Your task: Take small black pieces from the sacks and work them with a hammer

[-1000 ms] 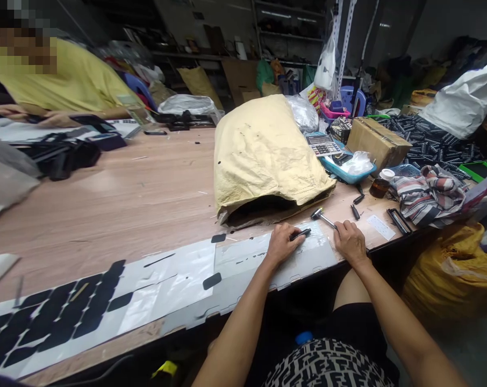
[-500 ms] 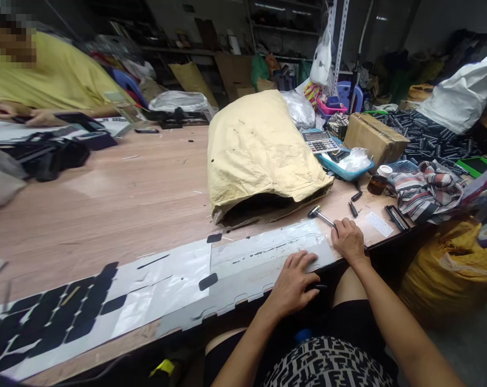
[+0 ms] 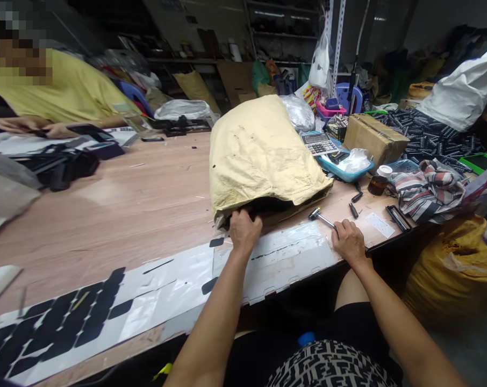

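My left hand (image 3: 244, 231) is at the mouth of a large yellowish sack (image 3: 263, 150) lying on the table. Its fingertips dip into the dark opening, so I cannot see whether they grip anything. My right hand (image 3: 349, 243) rests near the table's front edge, fingers wrapped around the metal handle of a small hammer (image 3: 324, 219). The hammer's head points left, towards the sack. Beneath and between my hands lies a grey-white board (image 3: 286, 263) along the edge. Left of it, a white sheet (image 3: 174, 279) carries rows of black rounded pieces (image 3: 72, 312).
A person in a yellow top (image 3: 78, 86) sits at the far left. To the right are a blue tray (image 3: 350, 174) with a calculator (image 3: 319, 143), a cardboard box (image 3: 374, 137), a brown jar (image 3: 378, 183) and dark handle-like pieces (image 3: 353, 209). A yellow bag (image 3: 449, 269) stands beyond the table edge.
My left hand has moved from the board's front edge, up and left to the sack's mouth. My right hand stays on the hammer. The view has shifted slightly.
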Demonstrator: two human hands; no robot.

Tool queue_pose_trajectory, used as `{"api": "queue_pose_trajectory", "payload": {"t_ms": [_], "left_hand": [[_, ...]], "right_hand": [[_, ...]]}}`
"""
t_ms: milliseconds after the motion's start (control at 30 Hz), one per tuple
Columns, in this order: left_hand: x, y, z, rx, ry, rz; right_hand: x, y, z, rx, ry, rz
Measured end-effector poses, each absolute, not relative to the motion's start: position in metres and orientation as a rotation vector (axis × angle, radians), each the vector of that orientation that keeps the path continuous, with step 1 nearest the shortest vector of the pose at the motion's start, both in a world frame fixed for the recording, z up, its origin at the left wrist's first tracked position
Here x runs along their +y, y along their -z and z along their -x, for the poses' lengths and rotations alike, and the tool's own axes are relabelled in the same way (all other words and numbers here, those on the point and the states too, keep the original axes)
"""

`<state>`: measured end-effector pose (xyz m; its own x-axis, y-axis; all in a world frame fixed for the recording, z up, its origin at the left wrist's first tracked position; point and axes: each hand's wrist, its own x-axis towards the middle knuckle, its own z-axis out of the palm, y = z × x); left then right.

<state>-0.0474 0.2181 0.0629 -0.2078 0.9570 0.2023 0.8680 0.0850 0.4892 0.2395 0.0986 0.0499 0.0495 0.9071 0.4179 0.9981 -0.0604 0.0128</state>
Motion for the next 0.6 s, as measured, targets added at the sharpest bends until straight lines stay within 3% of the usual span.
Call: {"api": "queue_pose_trajectory", "payload": {"t_ms": [167, 433, 600], "left_hand": [[0.248, -0.059, 0.055, 2.318, -0.477, -1.864], [0.247, -0.061, 0.06, 2.333, -0.64, -1.684], [0.207, -0.053, 0.048, 1.8, -0.804, -1.917]], "right_hand": [[0.099, -0.049, -0.238, -1.935, 0.466, 2.062], [0.098, -0.05, -0.238, -1.933, 0.455, 2.073], [0.097, -0.049, -0.238, -1.942, 0.453, 2.071]]}}
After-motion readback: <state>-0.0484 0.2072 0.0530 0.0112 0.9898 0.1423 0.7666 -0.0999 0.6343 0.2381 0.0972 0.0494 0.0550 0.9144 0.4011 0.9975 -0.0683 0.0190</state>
